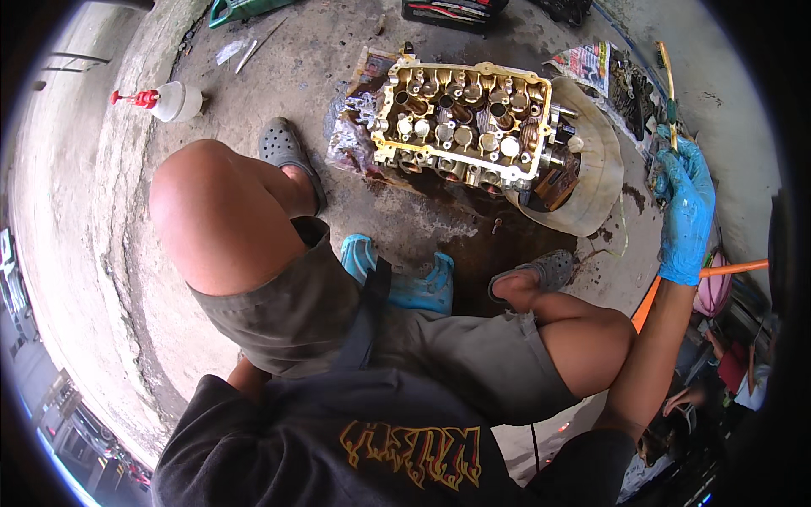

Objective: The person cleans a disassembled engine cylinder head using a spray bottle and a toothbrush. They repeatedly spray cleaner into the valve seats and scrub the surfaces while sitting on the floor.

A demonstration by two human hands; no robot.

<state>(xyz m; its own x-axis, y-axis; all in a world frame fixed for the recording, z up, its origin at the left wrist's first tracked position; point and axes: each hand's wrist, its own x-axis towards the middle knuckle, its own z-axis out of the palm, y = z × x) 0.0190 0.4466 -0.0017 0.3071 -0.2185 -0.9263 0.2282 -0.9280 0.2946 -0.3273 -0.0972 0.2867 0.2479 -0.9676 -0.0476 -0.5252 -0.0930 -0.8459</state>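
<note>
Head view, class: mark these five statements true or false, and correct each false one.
1. The right hand wears a blue glove. True.
2. A slim brush-like tool is held in the right hand. True.
3. The spray bottle is to the right of the metal engine part. False: the spray bottle is to the left of the metal engine part.
4. Dark grey clogs are on both feet. True.
5. The left hand is plainly visible. False: the left hand is out of sight.
</note>
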